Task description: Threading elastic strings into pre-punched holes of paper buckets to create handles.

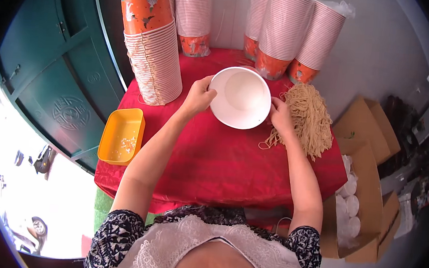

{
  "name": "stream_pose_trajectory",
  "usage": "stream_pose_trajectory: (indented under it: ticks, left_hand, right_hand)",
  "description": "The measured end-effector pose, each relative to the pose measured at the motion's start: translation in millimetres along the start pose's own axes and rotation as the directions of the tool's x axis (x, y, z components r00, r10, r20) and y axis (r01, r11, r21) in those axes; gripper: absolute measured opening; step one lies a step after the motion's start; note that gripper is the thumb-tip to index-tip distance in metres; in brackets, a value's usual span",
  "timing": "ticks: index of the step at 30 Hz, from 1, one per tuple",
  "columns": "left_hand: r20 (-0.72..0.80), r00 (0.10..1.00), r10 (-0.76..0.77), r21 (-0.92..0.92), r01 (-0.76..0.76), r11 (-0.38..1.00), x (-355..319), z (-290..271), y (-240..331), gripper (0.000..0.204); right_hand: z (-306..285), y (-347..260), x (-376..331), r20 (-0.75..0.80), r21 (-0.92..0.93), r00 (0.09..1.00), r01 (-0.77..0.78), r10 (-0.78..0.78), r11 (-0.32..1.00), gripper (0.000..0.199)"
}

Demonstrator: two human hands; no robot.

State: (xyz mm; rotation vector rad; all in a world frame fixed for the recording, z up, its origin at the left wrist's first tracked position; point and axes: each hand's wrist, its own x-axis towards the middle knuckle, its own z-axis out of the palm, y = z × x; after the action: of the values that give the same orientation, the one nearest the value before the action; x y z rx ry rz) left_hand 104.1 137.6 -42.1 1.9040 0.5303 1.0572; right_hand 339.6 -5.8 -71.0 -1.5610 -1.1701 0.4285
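Observation:
A paper bucket (242, 98), white inside, is tipped so that its open mouth faces me above the red-covered table. My left hand (200, 96) is closed on its left rim, the thumb over the edge and the fingers behind the wall. At the right side of the bucket, my right hand (281, 115) is closed against its outer wall, with its fingertips partly hidden. A small dark hole shows near the lower right rim. Just right of that hand, a heap of beige strings (311, 122) lies on the table.
A tall stack of orange-patterned paper buckets (155, 62), strung with cords, stands at left. A yellow plastic tub (105, 144) holds small bits. Bagged bucket stacks (285, 27) line the table's back. An open cardboard box (364, 194) sits right of the red tablecloth (212, 168).

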Motion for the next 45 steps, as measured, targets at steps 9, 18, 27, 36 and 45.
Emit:
stream_pose_trajectory:
  ticks: [9,18,27,36,45]
  left_hand:
    - [0.043,0.989,-0.145,-0.106,0.149,0.983,-11,-11,34,0.045]
    - [-0.004,0.991,-0.134,-0.137,0.132,0.982,-29,-37,57,0.032]
    - [-0.101,0.980,-0.169,-0.329,0.127,0.936,-41,-42,31,0.014]
    - [-0.114,0.968,-0.225,-0.334,0.176,0.926,-58,-34,27,0.007]
    - [-0.135,0.967,-0.216,-0.388,0.149,0.910,-66,-23,35,0.018]
  right_hand:
    - [30,32,27,-0.103,-0.360,0.872,0.415,-0.478,0.835,0.024]
    - [46,5,29,-0.164,-0.252,0.871,0.417,-0.463,0.873,0.020]
    - [46,-4,23,-0.377,-0.337,0.828,0.295,-0.416,0.894,0.012]
    - [51,-20,16,-0.340,-0.226,0.881,0.262,-0.328,0.938,0.016]
    - [62,20,32,-0.357,-0.128,0.870,0.316,-0.341,0.940,0.021]
